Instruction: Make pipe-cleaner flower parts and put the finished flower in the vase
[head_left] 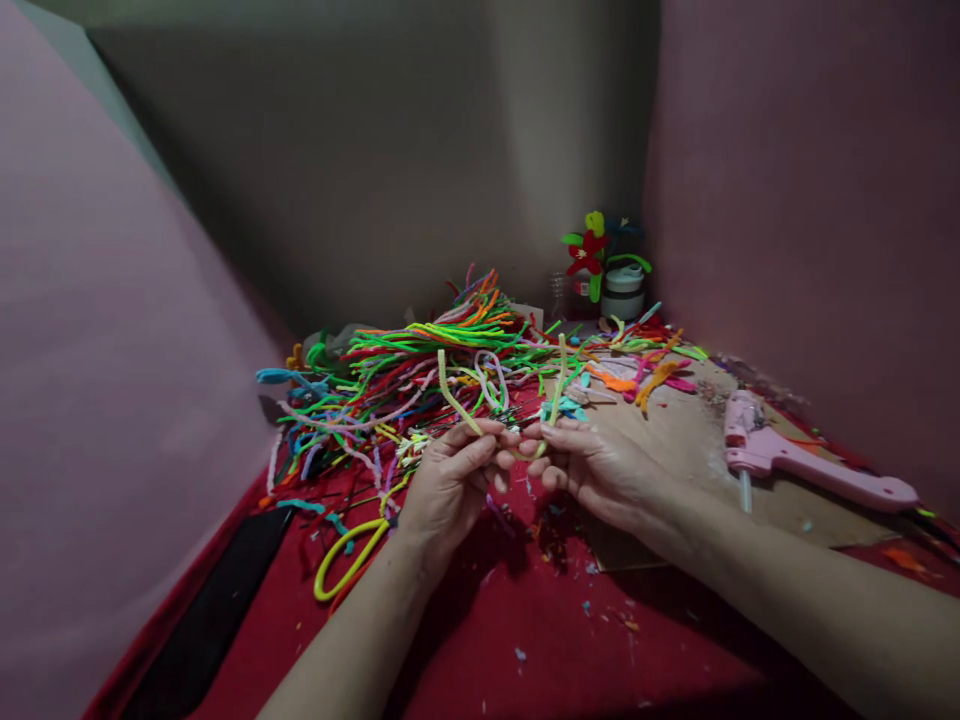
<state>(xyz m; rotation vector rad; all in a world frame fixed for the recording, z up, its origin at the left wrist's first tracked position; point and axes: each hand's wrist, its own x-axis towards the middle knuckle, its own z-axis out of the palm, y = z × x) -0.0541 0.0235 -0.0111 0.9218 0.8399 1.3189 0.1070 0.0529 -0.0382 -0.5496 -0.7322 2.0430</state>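
Observation:
A pale yellow pipe cleaner (455, 397) is bent into a wide U, its two ends pointing up and away from me. My left hand (459, 470) pinches it on the left side, thumb on top. On the right side my right hand (581, 462) pinches the same pipe cleaner between thumb and fingers. Both hands meet above the red cloth, their fingertips close together and partly hiding the bottom of the bend. Just beyond them lies a heaped pile of pipe cleaners (435, 345) in many colours.
A pink hot glue gun (799, 460) rests on a cardboard sheet (679, 440) at the right. Yellow scissor-like handles (324, 580) and a black flat object (214, 610) lie left. Behind stand a red flower (585, 252) and a lidded jar (624, 292). Scraps dot the red cloth (555, 640).

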